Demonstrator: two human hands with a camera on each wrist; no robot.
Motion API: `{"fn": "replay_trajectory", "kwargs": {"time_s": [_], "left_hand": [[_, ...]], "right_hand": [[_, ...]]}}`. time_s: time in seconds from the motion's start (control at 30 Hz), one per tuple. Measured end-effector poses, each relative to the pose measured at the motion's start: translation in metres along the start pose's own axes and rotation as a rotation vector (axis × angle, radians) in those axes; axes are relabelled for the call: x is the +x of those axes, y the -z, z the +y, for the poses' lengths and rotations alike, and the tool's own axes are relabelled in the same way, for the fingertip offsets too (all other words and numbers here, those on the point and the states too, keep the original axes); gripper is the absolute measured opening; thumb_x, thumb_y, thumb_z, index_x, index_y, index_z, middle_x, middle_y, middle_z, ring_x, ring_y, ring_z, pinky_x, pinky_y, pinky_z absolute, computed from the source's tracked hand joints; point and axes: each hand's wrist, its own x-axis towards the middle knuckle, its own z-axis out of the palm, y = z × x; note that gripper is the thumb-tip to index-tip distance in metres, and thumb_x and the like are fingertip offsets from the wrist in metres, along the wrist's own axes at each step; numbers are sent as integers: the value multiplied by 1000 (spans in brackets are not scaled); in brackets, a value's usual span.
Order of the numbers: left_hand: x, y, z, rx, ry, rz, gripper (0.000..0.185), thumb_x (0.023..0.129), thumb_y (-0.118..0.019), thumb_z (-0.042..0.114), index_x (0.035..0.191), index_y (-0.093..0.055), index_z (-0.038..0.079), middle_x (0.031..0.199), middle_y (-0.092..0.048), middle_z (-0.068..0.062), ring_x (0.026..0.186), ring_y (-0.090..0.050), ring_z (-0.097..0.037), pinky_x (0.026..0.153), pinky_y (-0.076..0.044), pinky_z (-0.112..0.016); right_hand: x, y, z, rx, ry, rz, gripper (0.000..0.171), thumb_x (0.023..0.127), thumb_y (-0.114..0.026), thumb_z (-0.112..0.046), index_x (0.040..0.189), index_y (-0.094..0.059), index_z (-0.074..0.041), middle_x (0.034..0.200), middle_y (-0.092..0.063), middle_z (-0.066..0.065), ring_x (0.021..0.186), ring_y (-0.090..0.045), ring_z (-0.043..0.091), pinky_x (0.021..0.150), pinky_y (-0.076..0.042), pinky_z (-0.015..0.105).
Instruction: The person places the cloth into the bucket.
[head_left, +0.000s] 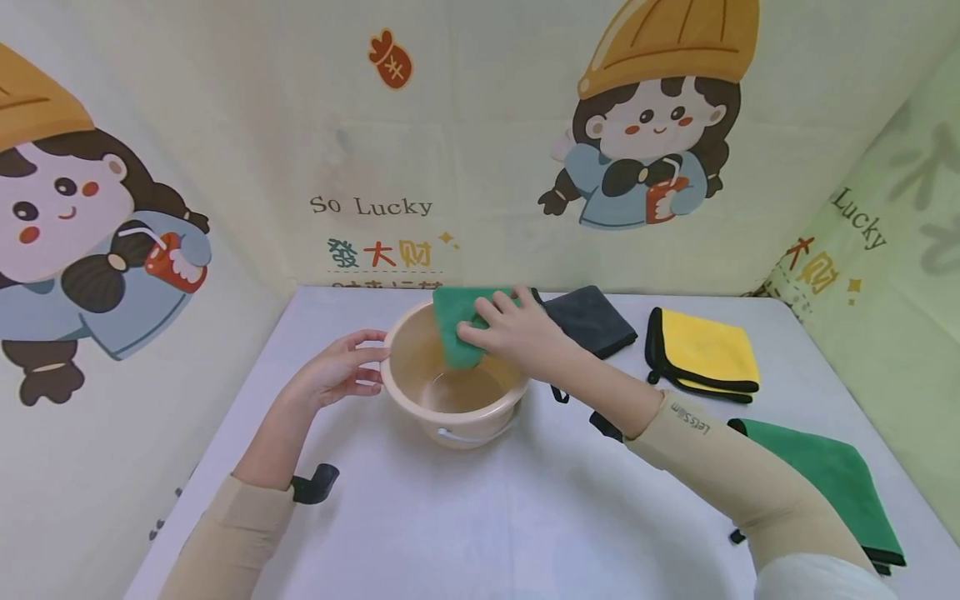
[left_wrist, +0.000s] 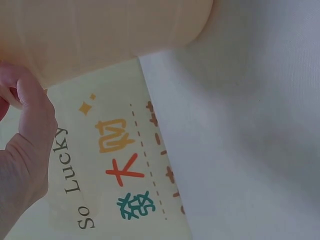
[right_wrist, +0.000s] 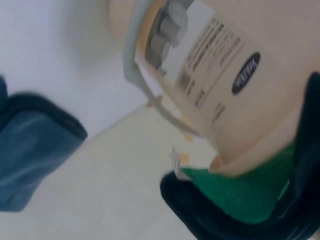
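A beige bucket [head_left: 450, 421] with a pale handle stands on the white table. My left hand [head_left: 341, 371] is at its left rim, thumb and fingers against the edge; in the left wrist view a bent digit of that hand [left_wrist: 35, 130] meets the bucket [left_wrist: 110, 30]. My right hand [head_left: 525, 333] grips a green cloth [head_left: 453, 329] at the bucket's far rim, its lower part hanging inside. The right wrist view has the green cloth [right_wrist: 245, 195], with its dark border, beside the rim of the bucket [right_wrist: 280, 65]. Part of the cloth is hidden behind my fingers.
Right of the bucket lie a dark grey cloth [head_left: 596, 321], a folded yellow cloth [head_left: 708, 350] with black edging, and another green cloth [head_left: 832, 475] near the table's right edge. A printed curtain [head_left: 487, 167] rises behind the table [head_left: 450, 525].
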Motion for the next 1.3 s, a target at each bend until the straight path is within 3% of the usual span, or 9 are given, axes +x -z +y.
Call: {"fn": "replay_trajectory", "kwargs": {"time_s": [0.1,0.37,0.63,0.83,1.3], "left_hand": [[0,0,0,4,3,-5,51,90,-58,20,132,-33,6,100,-52,-11,72,-61,-16,68,-56,-28],[-1,2,2,42,14,-9,55,89,-60,23,133,-32,6,91,-58,-8,69,-65,-17,68,-56,-31],[-3,2,3,112,-3,-4,60,89,-60,26,136,-29,6,100,-56,-12,74,-66,-20,71,-56,-34],[-4,1,5,129,-10,-7,57,90,-58,24,136,-30,4,98,-57,-13,72,-66,-20,69,-56,-35],[-5,0,6,139,-12,-4,55,91,-56,22,136,-30,4,96,-58,-12,71,-67,-20,68,-56,-35]], "right_hand": [[5,-6,-6,23,20,-26,24,88,-52,0,99,-46,-21,87,-44,5,71,-40,22,67,-39,38],[16,-14,-17,119,52,-203,29,89,-57,-12,112,-48,-26,100,-48,6,86,-45,23,76,-41,41],[23,-22,-26,150,79,-262,26,91,-55,-18,114,-48,-28,102,-48,5,88,-45,21,75,-41,37],[26,-28,-30,188,76,-303,28,92,-54,-23,119,-49,-31,106,-49,5,91,-47,21,76,-42,36],[36,-36,-35,276,87,-531,36,96,-47,-25,130,-45,-36,117,-48,3,105,-46,21,84,-44,40]]}}
